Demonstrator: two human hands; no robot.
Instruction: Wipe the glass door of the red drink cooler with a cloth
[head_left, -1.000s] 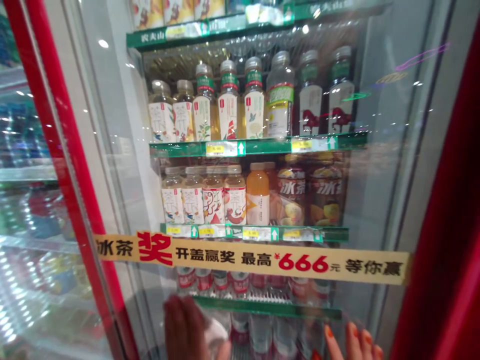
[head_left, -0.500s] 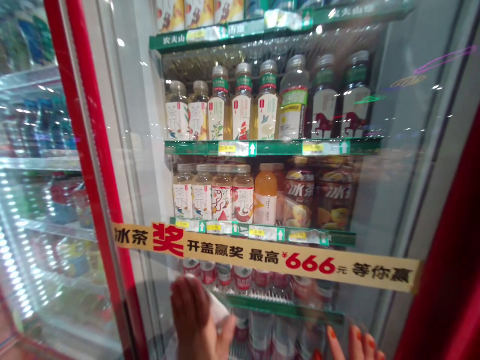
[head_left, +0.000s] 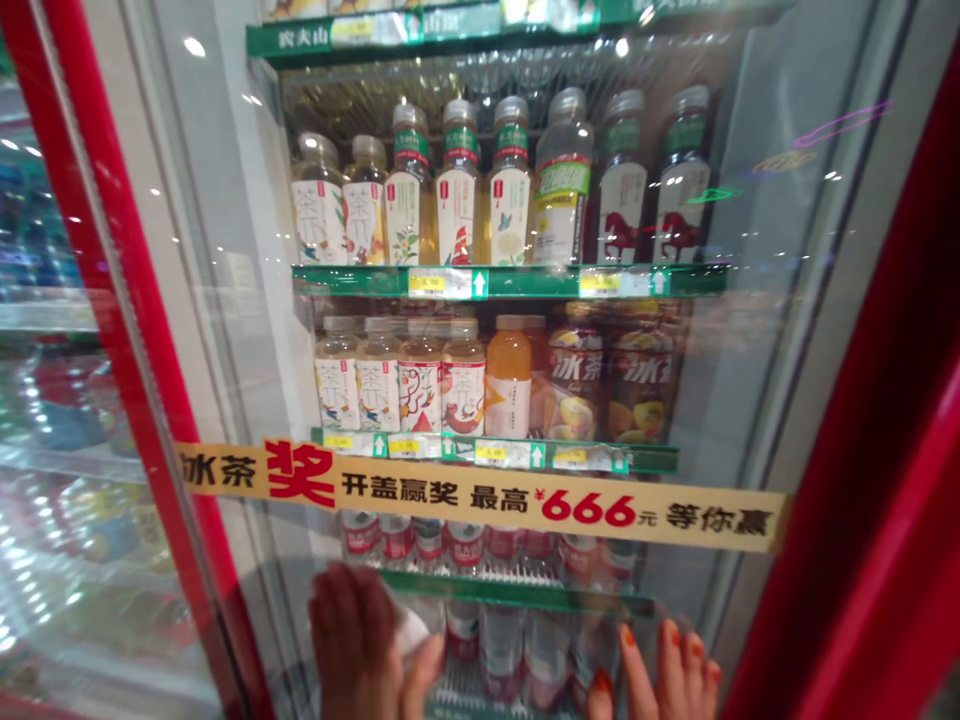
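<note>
My left hand (head_left: 354, 640) presses a white cloth or tissue (head_left: 410, 634) against the glass door (head_left: 255, 300) of a drinks cooler, low down. The cloth is mostly hidden by my palm and fingers. To the right, my right hand (head_left: 664, 672), with orange-red painted nails, has its fingers spread and touches the glass or sits just by it, holding nothing. Behind the glass stand rows of bottled tea (head_left: 409, 190) on green-edged shelves, and an orange drink bottle (head_left: 508, 378) stands on the middle shelf.
A yellow promotional strip (head_left: 480, 495) with Chinese text and "666" runs across the glass above my hands. A red door frame (head_left: 127, 300) borders the door on the left, with another lit cooler (head_left: 52, 400) beyond it. Red panelling (head_left: 847, 400) fills the right side.
The view has shifted left and slightly up compared with earlier. My left hand has slid a little left on the glass with the cloth still under it, and my right hand has moved slightly left.
</note>
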